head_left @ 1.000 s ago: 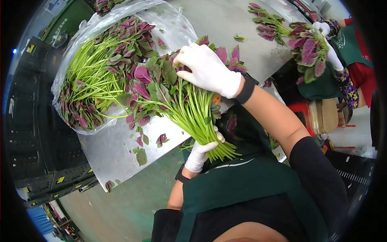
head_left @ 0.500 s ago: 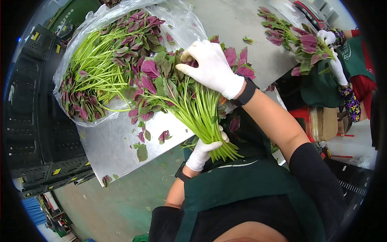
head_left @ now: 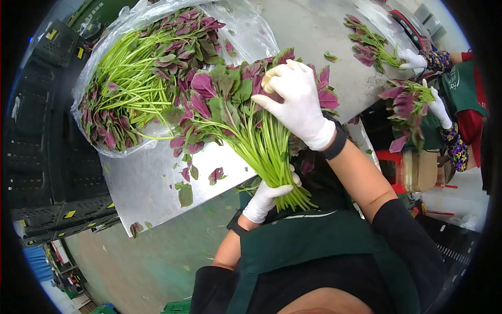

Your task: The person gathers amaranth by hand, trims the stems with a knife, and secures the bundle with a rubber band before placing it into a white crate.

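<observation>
My left hand (head_left: 267, 200), in a white glove, is closed around the lower stems of a bunch of amaranth greens (head_left: 256, 141). The bunch has long green stems and purple-and-green leaves, fanned out over the table's near edge. Above its leafy end is my gloved right hand (head_left: 300, 102), its fingers bent and the thumb apart from them, with nothing visible between. Some leaves lie hidden beneath that hand. To the left, a large heap of the same greens (head_left: 136, 78) rests in a clear plastic bag (head_left: 248, 31) on the metal table (head_left: 141, 193).
Loose leaves (head_left: 216, 175) are scattered on the table. Black plastic crates (head_left: 42, 141) are stacked at the left. Across the table, a co-worker's gloved hands (head_left: 413, 59) handle two smaller bunches, near a red-and-black device (head_left: 410, 29). Below the table edge shows green floor (head_left: 141, 261).
My right hand has shifted right and slightly down above the leaves. My left hand keeps its grip on the stems. The co-worker's hands have moved apart, each now at a separate bunch.
</observation>
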`<state>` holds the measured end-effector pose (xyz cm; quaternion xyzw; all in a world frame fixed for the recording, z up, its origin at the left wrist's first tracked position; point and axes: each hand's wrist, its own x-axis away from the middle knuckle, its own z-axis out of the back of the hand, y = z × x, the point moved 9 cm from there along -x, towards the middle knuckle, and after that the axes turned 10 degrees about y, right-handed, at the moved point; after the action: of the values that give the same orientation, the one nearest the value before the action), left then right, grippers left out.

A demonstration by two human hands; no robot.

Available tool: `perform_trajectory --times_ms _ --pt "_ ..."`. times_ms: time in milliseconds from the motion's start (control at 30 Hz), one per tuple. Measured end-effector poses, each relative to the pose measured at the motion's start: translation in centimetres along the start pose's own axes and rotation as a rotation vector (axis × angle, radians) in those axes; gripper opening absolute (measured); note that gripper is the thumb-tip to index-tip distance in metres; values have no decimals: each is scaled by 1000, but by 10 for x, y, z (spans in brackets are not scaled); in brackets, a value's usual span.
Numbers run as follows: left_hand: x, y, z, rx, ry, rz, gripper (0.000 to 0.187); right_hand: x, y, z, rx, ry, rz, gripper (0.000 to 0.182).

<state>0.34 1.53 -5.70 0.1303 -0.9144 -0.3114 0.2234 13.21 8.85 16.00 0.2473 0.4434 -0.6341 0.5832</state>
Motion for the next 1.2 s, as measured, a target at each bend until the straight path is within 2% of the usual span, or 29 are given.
perform_trajectory --times_ms 33,133,167,200,267,300,400,433,567,600,667,700,800,933,1000,1133,1200 --pt "0 0 0 -1 -4 1 59 2 -3 4 -1 -52 -2 22" --pt "1 1 -1 0 -1 1 59 9 -22 12 -441 -113 -35 22" --pt "0 0 0 -16 4 2 58 14 -30 7 -596 -220 -81 24" --pt "0 -1 1 -33 8 5 58 24 -36 -7 -890 -314 -227 25" --pt "0 -2 2 -46 10 5 57 55 -39 -29 -797 -790 -464 26" --pt "1 -2 1 -42 8 1 57 63 -40 -37 -709 -825 -390 24" --pt "1 1 -1 -17 3 -16 57 55 -50 -31 -356 -554 177 22" --pt "2 2 -2 -5 2 -19 57 52 -46 -32 -250 -515 254 20" --pt "1 1 -1 -19 18 1 56 28 -10 -26 -89 -401 198 23" --pt "1 0 -2 -17 19 2 56 28 -1 -29 -43 -430 193 22" --pt "1 0 -2 -9 24 4 55 15 14 -20 66 -341 171 21" --pt "1 0 -1 -2 29 6 55 5 20 -8 23 -255 186 19" --pt "1 1 -1 5 36 5 56 -10 37 14 59 -178 40 19" --pt "0 -1 -2 -11 52 0 56 1 28 2 -156 -330 -225 18" --pt "0 0 -3 -26 56 -16 54 11 7 -10 -179 -402 -156 18" --pt "0 3 -5 -46 84 -37 50 29 -19 -35 -240 -459 -171 17" --pt "-1 3 -4 -66 96 -41 48 35 -27 -45 -169 -556 -183 21"
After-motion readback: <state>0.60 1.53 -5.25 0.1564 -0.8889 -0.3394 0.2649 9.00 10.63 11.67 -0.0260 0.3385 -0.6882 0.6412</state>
